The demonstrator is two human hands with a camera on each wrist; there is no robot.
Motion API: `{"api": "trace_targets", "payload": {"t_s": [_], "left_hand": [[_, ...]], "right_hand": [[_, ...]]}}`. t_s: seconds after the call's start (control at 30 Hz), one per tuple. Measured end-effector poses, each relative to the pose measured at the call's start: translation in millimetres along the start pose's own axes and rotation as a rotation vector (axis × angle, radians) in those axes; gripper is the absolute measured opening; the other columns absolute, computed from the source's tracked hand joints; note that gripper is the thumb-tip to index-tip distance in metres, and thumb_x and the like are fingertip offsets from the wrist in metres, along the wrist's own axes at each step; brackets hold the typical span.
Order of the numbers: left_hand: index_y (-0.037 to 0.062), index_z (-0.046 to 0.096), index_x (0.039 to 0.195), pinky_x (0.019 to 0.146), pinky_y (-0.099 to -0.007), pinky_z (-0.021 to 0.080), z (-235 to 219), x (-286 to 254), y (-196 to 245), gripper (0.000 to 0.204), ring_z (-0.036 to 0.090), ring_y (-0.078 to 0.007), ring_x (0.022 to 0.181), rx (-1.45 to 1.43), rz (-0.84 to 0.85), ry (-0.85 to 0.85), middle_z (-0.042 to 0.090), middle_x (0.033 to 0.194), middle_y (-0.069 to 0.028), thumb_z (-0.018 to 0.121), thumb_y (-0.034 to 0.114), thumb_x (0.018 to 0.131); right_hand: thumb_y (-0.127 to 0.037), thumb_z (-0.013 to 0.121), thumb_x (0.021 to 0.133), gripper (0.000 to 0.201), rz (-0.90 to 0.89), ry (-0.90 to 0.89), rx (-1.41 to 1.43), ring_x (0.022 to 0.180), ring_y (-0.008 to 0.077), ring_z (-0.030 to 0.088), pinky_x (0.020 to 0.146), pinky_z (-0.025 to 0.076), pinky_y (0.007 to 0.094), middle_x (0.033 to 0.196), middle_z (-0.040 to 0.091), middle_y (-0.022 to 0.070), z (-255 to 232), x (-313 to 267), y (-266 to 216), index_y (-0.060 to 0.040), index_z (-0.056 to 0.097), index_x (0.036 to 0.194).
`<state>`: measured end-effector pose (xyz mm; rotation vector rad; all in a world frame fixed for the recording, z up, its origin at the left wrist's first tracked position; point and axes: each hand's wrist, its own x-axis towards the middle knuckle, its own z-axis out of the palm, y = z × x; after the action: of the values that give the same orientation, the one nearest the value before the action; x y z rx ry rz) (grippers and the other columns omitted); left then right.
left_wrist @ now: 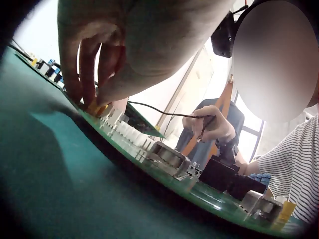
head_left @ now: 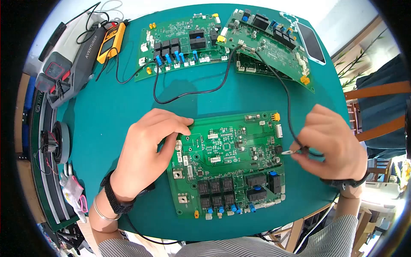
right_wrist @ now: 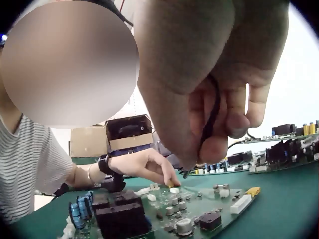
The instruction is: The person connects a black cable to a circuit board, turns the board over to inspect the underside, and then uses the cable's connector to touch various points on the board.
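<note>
A large green circuit board lies on the teal tabletop, with black relays along its near side and white connectors at its left edge. My left hand grips its far left corner, fingertips at the edge in the left wrist view. My right hand pinches a thin black test lead, whose bare metal tip points left over the board's right side. In the right wrist view the lead runs down between thumb and fingers, with its tip low above the board's components.
A second circuit board lies at the back; more boards are stacked at the back right beside a phone. Towards a yellow multimeter at back left, the black lead crosses the table. A grey vacuum lies beside it.
</note>
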<state>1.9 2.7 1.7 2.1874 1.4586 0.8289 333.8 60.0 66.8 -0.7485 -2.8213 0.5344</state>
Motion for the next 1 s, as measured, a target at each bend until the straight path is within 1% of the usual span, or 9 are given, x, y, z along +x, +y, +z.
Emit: {"api": "trace_targets", "payload": {"t_s": [0.07, 0.1, 0.23, 0.33, 0.4, 0.53, 0.63, 0.87, 1.0], "left_hand": [[0.0035, 0.073, 0.093, 0.086, -0.0388, 0.058, 0.2, 0.2, 0.5, 0.024, 0.072, -0.0293, 0.100, -0.005, 0.000, 0.007, 0.079, 0.106, -0.0097, 0.067, -0.016, 0.081], [0.0035, 0.073, 0.093, 0.086, -0.0388, 0.058, 0.3, 0.2, 0.5, 0.024, 0.072, -0.0293, 0.100, -0.005, 0.000, 0.007, 0.079, 0.106, -0.0097, 0.067, -0.016, 0.081], [0.0033, 0.073, 0.093, 0.086, -0.0388, 0.058, 0.6, -0.1, -0.2, 0.023, 0.072, -0.0297, 0.100, 0.001, 0.011, 0.011, 0.079, 0.106, -0.0100, 0.067, -0.016, 0.081], [0.0033, 0.072, 0.093, 0.086, -0.0390, 0.058, 0.2, -0.1, 0.0, 0.023, 0.072, -0.0301, 0.100, 0.001, 0.015, 0.010, 0.079, 0.106, -0.0102, 0.067, -0.016, 0.081], [0.0033, 0.072, 0.093, 0.086, -0.0392, 0.058, 0.5, -0.1, 0.1, 0.023, 0.072, -0.0302, 0.100, -0.005, 0.017, 0.009, 0.079, 0.106, -0.0102, 0.067, -0.016, 0.081], [0.0035, 0.072, 0.094, 0.086, -0.0394, 0.058, 0.5, -0.2, 0.3, 0.024, 0.072, -0.0306, 0.100, -0.008, 0.005, 0.011, 0.079, 0.107, -0.0101, 0.067, -0.016, 0.081], [0.0036, 0.072, 0.094, 0.086, -0.0395, 0.058, 0.9, -0.4, -0.2, 0.024, 0.072, -0.0307, 0.100, -0.012, 0.004, 0.009, 0.079, 0.107, -0.0100, 0.067, -0.016, 0.081], [0.0035, 0.072, 0.093, 0.086, -0.0397, 0.058, 0.8, -0.7, -1.0, 0.025, 0.072, -0.0308, 0.101, -0.011, 0.013, 0.011, 0.079, 0.107, -0.0096, 0.067, -0.017, 0.080], [0.0034, 0.071, 0.094, 0.086, -0.0397, 0.058, 0.5, -0.5, -1.2, 0.025, 0.072, -0.0308, 0.101, -0.012, 0.017, 0.007, 0.078, 0.107, -0.0097, 0.067, -0.017, 0.079]], "right_hand": [[-0.004, 0.076, 0.071, 0.024, -0.092, 0.029, -0.113, 0.071, 0.0250, 0.053, 0.069, 0.042, 0.0381, 0.070, 0.053, 0.0039, 7.9, -1.4, -6.2, -0.0073, 0.055, 0.080], [-0.005, 0.076, 0.068, 0.025, -0.079, 0.029, -0.182, 0.071, 0.0240, 0.053, 0.069, 0.042, 0.0373, 0.069, 0.050, 0.0043, 9.8, -1.8, -8.9, -0.0084, 0.055, 0.080], [-0.006, 0.078, 0.070, 0.024, -0.039, 0.059, -0.189, 0.070, 0.0253, 0.053, 0.069, 0.042, 0.0380, 0.068, 0.049, 0.0049, 10.8, -1.6, 1.4, -0.0081, 0.056, 0.081], [-0.006, 0.079, 0.073, 0.023, 0.023, 0.039, -0.144, 0.071, 0.0267, 0.053, 0.069, 0.043, 0.0388, 0.070, 0.052, 0.0057, 5.7, 1.7, 13.2, -0.0075, 0.058, 0.081], [-0.005, 0.079, 0.075, 0.021, 0.011, -0.046, 0.117, 0.073, 0.0280, 0.054, 0.068, 0.043, 0.0403, 0.072, 0.054, 0.0068, 5.2, 2.9, 23.1, -0.0069, 0.059, 0.082], [-0.006, 0.078, 0.075, 0.021, -0.001, -0.062, 0.150, 0.074, 0.0278, 0.056, 0.070, 0.043, 0.0402, 0.073, 0.057, 0.0067, 12.6, 8.1, 23.9, -0.0075, 0.058, 0.082], [-0.009, 0.075, 0.076, 0.022, -0.059, -0.097, -0.046, 0.074, 0.0262, 0.057, 0.073, 0.044, 0.0376, 0.072, 0.058, 0.0042, 24.0, 8.1, 16.4, -0.0087, 0.054, 0.081], [-0.008, 0.075, 0.076, 0.022, -0.090, -0.122, -0.024, 0.073, 0.0254, 0.057, 0.073, 0.044, 0.0368, 0.071, 0.055, 0.0036, 28.1, 7.8, 15.8, -0.0091, 0.053, 0.080], [-0.008, 0.074, 0.076, 0.022, -0.065, -0.078, -0.054, 0.074, 0.0254, 0.057, 0.072, 0.044, 0.0372, 0.072, 0.055, 0.0035, 30.4, 8.7, 16.0, -0.0091, 0.053, 0.080]]}}
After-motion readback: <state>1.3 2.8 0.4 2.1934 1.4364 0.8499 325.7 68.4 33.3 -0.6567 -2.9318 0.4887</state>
